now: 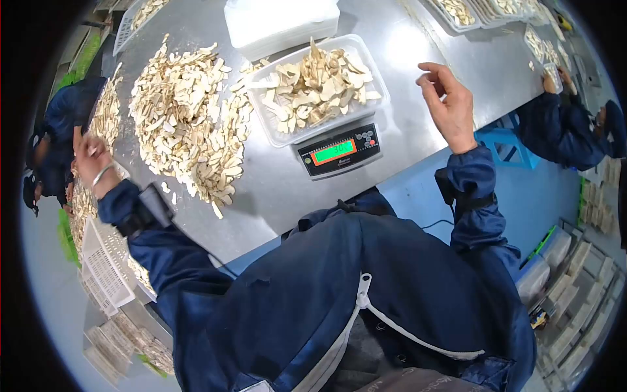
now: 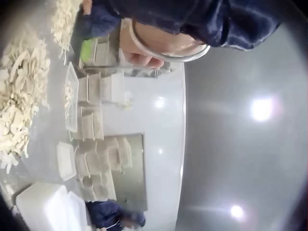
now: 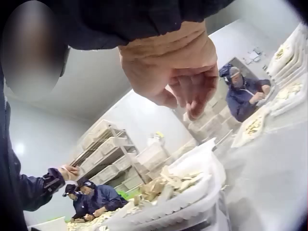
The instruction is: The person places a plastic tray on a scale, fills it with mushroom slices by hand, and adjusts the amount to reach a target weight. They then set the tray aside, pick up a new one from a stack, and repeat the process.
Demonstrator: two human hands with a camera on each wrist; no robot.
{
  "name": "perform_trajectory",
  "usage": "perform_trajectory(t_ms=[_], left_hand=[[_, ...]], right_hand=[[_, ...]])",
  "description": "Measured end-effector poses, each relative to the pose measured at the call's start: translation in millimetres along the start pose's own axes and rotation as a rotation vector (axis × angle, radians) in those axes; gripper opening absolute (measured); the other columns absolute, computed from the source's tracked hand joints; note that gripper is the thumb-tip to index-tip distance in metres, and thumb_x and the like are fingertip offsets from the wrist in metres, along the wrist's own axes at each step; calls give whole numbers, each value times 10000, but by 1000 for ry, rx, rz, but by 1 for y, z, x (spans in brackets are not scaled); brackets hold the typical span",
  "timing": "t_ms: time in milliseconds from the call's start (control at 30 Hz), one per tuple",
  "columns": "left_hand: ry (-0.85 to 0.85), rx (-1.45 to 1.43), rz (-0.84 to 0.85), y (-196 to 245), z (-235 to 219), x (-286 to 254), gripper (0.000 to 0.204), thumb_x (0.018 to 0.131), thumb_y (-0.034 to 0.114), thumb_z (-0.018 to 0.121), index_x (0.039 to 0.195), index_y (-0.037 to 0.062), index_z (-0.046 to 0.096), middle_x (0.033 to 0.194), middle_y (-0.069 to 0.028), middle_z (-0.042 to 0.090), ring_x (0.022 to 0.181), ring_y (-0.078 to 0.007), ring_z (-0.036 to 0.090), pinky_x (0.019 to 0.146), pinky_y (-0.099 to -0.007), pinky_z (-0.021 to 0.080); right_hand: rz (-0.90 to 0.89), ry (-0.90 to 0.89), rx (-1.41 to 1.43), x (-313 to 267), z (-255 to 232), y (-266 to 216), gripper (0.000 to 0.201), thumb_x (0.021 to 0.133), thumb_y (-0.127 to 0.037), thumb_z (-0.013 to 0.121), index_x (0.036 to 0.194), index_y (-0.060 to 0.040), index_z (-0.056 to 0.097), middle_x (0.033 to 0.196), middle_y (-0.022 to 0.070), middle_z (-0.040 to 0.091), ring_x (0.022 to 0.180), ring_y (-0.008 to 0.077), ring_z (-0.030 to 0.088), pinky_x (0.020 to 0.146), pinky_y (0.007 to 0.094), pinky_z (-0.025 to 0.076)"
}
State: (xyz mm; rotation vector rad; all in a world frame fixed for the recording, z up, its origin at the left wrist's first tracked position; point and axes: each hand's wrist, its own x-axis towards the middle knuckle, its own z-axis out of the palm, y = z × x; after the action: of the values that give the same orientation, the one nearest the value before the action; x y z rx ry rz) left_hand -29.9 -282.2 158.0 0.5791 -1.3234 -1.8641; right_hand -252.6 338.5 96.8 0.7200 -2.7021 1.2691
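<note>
A clear plastic tray (image 1: 384, 98) heaped with pale mushroom slices (image 1: 310, 81) sits on a digital scale (image 1: 339, 151) with a lit green display. My right hand (image 1: 447, 101) hovers above the steel table right of the tray, fingers loosely curled, holding nothing. In the right wrist view that hand (image 3: 187, 91) hangs empty above the tray (image 3: 202, 168). My left hand (image 1: 90, 153), with a metal bracelet (image 2: 163, 53) on the wrist, is at the far left edge beside a big loose pile of slices (image 1: 183, 111). Its fingers are not clearly shown.
A white lidded box (image 1: 281, 23) stands behind the scale. More filled trays (image 1: 457, 12) line the far right. A white basket (image 1: 104, 268) sits at the left table edge. Other workers in blue stand at left (image 1: 55, 130) and right (image 1: 568, 130). A blue stool (image 1: 506, 140) is under the table.
</note>
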Motion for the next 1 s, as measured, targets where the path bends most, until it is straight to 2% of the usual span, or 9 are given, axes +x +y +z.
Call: perform_trajectory(t_ms=[133, 233, 267, 367, 500, 567, 733, 800, 1000], left_hand=[[-22, 46, -104, -30, -60, -9, 259, 950, 184, 494, 719, 72, 460, 587, 15, 399, 520, -92, 350, 462, -259, 300], [-104, 581, -240, -125, 10, -106, 384, 891, 104, 473, 1236, -66, 466, 761, -49, 588, 538, -84, 437, 466, -211, 353], [-101, 326, -403, -121, 85, -153, 463, 894, 68, 452, 1332, -55, 372, 757, -55, 590, 541, -82, 461, 443, -210, 338], [-238, 321, -451, -148, 108, -182, 334, 917, 60, 456, 1238, -31, 480, 719, -54, 594, 512, -75, 443, 453, -191, 335], [-320, 842, -194, -150, 64, -159, 370, 924, 132, 502, 1260, -20, 480, 924, -116, 651, 806, -151, 591, 720, -256, 465], [-205, 1449, 465, -152, 48, -150, 476, 913, 179, 552, 1324, -26, 426, 1164, -201, 588, 1068, -244, 556, 931, -339, 414], [-327, 1034, 205, -144, 122, -173, 405, 880, 157, 615, 1255, 23, 540, 1265, -142, 551, 1190, -270, 495, 1028, -353, 349], [-496, 1120, 310, -145, 174, -181, 390, 904, 107, 566, 1285, 37, 519, 1289, -123, 543, 1231, -233, 476, 1042, -326, 339], [-764, 1140, 685, -190, 288, -186, 491, 855, 141, 606, 1325, 74, 480, 1392, -158, 434, 1286, -324, 401, 1073, -395, 308]], right_hand=[[174, -94, -40, -22, 7, 31, 205, 839, -128, 582, 1012, -36, 641, 773, 96, 652, 611, 186, 604, 598, 303, 486], [202, -96, 48, -32, 21, 32, 194, 834, -122, 583, 988, -24, 649, 779, 114, 654, 617, 203, 610, 600, 309, 485], [204, -105, 50, -32, 24, 33, 199, 833, -120, 584, 995, -24, 648, 776, 116, 652, 605, 210, 605, 594, 313, 484], [155, -138, -14, -26, 22, 25, 198, 833, -120, 583, 994, -25, 649, 772, 116, 650, 596, 211, 601, 593, 316, 483], [159, -136, 13, -23, 17, 29, 196, 836, -121, 582, 993, -25, 649, 764, 112, 647, 589, 203, 597, 587, 318, 479], [167, -141, -31, -24, 12, 25, 194, 836, -118, 582, 992, -24, 650, 761, 111, 645, 582, 197, 593, 579, 314, 476], [187, -143, 0, -29, 16, 33, 194, 835, -103, 580, 995, -14, 646, 756, 109, 644, 565, 191, 580, 566, 314, 470], [192, -155, 40, -30, 21, 37, 172, 855, -83, 588, 1006, -12, 631, 761, 54, 613, 573, 106, 503, 554, 255, 428], [76, -165, 41, -29, 20, 40, 204, 797, -55, 591, 996, -26, 629, 896, 110, 613, 681, 241, 594, 636, 338, 484]])
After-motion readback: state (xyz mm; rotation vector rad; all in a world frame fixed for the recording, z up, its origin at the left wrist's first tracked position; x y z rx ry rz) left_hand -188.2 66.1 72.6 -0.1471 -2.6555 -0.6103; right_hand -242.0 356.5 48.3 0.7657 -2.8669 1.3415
